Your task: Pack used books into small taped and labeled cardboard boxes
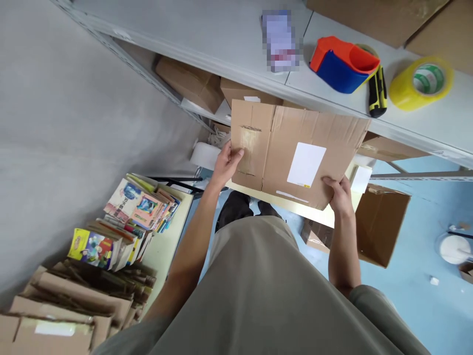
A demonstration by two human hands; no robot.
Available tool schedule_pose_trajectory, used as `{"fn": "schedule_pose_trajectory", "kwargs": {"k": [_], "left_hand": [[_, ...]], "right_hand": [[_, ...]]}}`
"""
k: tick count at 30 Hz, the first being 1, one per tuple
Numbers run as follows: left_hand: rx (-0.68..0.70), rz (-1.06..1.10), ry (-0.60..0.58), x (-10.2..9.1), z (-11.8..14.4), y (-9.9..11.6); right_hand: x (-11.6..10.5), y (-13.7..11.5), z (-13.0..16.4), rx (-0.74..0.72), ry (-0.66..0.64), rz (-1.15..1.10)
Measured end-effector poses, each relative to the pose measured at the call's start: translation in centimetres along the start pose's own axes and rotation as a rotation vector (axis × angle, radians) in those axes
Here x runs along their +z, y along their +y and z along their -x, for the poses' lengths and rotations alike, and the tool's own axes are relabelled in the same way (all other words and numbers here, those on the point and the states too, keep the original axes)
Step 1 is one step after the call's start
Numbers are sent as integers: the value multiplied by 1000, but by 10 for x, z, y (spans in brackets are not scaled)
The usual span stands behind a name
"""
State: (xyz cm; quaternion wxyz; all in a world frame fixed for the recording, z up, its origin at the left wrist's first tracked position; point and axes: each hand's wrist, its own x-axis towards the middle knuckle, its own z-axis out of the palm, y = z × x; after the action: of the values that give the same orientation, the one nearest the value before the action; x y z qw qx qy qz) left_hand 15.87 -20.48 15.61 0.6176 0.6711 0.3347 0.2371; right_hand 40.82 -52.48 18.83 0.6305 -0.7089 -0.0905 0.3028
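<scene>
Brown corrugated cardboard is filling the centre of the view: a flattened cardboard box (295,153) is being held out in front of the person, just below the edge of a grey shelf (221,34). The left hand (227,162) is gripping the box's edge at nine o'clock, thumb lying on the face and fingers wrapping behind, while the right hand (340,195) is clamping the corner at five o'clock in the same way. A white label (306,164) is sitting near the middle of the box's face. On the shelf at one o'clock from the box, an orange and blue tape dispenser (342,61) is resting just beside a yellow and black utility knife (377,93), and a roll of yellow tape (421,81) is lying farther toward two o'clock. At seven o'clock, a stack of colourful books (125,217) is leaning on a pale bench (162,251), with what seems to be a pile of flattened cartons (74,296) beside it. An open carton (380,222) is standing on the blue floor (424,296) at four o'clock.
</scene>
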Motion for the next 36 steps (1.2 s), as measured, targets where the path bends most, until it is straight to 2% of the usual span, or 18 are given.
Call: {"fn": "schedule_pose_trajectory", "kwargs": {"k": [8,13,19,26,31,36], "left_hand": [[1,35,72,-26,7,-11],[-8,68,38,-38,-3,-16],[25,81,-69,-44,-13,-16],[69,116,-106,-59,-11,-28],[77,123,-124,-58,-5,-35],[143,77,-166,-47,1,-24]], "right_hand": [[22,-11,-26,-38,-84,72],[30,-14,-30,-113,-87,137],[34,-25,-12,-203,5,174],[50,-31,26,-205,70,190],[41,-32,46,-249,31,226],[17,-29,37,-315,-16,257]]}}
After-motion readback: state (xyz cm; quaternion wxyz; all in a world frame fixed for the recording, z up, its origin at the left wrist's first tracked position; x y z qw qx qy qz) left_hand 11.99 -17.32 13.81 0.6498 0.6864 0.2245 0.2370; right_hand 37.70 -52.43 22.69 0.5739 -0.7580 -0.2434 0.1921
